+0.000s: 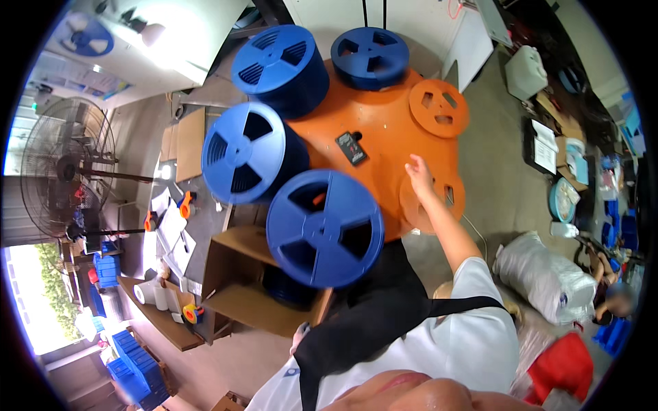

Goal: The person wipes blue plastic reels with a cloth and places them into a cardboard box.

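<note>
My right hand reaches over the orange table, its fingers apart and nothing visible in them. Beneath it and the forearm lies a flat orange reel disc with cut-out windows. My left hand shows only in part at the near edge of the open cardboard box; its fingers are mostly hidden. Between my hands, a large blue reel stands tilted at the table's near left edge, partly above the box. Inside the box sits another dark blue reel.
Stacked blue reels stand at the table's left, beside another blue stack. A blue reel and an orange disc lie farther back. A small black rectangular item rests mid-table. Left is a fan; right, a wrapped bundle.
</note>
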`<state>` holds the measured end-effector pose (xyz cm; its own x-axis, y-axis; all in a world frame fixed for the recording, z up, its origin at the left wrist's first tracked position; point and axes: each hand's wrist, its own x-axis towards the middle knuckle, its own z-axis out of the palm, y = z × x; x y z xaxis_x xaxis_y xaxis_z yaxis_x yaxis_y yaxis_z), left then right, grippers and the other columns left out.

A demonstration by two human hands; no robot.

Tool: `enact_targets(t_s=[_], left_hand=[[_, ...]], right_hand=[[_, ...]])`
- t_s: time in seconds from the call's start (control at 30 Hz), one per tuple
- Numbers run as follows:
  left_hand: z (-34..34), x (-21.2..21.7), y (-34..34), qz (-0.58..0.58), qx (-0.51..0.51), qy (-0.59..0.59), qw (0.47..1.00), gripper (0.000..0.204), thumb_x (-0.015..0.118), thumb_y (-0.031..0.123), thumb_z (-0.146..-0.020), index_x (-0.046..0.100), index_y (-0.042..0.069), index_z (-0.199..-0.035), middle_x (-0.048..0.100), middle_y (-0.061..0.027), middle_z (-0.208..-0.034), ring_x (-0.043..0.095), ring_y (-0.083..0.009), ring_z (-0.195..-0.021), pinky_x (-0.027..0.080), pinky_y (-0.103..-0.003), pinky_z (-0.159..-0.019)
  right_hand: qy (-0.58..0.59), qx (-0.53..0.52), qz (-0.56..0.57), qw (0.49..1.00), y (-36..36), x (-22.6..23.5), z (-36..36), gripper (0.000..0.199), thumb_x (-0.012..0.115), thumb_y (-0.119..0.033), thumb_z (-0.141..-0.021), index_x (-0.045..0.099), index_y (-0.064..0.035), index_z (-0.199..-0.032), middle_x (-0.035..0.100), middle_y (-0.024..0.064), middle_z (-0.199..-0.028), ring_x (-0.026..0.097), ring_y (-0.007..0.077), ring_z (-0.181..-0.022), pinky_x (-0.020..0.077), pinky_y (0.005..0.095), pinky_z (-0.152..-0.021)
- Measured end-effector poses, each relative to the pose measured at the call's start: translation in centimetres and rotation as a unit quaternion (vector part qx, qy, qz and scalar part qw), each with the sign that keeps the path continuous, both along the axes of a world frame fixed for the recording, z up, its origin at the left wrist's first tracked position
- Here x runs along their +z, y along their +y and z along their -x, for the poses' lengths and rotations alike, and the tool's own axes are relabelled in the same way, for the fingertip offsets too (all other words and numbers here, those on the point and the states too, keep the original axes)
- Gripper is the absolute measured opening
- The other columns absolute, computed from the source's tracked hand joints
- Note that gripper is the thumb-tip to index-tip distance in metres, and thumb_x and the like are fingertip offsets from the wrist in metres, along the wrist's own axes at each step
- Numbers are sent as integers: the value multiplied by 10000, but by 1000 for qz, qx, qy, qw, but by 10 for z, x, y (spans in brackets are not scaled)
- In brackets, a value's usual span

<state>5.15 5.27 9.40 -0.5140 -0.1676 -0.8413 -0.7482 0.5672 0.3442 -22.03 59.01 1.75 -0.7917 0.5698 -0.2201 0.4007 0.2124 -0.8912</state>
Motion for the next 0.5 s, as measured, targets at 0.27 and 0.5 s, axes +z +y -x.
enact_targets(t_s=[0.27, 0.5], left_hand=[[8, 39, 72, 36, 74, -149, 985, 468, 552, 254, -898, 460, 7, -1284, 596, -98, -1088, 556, -169, -972, 436, -263, -850], [50, 76, 133, 97, 117, -186, 971, 469, 550, 267, -898, 467, 9, -1281, 601, -98, -1085, 560, -164, -971, 436, -261, -850]], right_hand=[[-211, 78, -53, 973, 77, -112, 174, 646, 595, -336, -857, 343, -21, -1362, 198, 187, -1470, 257, 305, -1337, 275, 371, -1071], [-210, 145, -293, 921, 151, -152, 308, 553, 561, -196, -833, 404, 8, -1322, 68, 201, -1500, 273, 346, -1328, 312, 398, -1051]])
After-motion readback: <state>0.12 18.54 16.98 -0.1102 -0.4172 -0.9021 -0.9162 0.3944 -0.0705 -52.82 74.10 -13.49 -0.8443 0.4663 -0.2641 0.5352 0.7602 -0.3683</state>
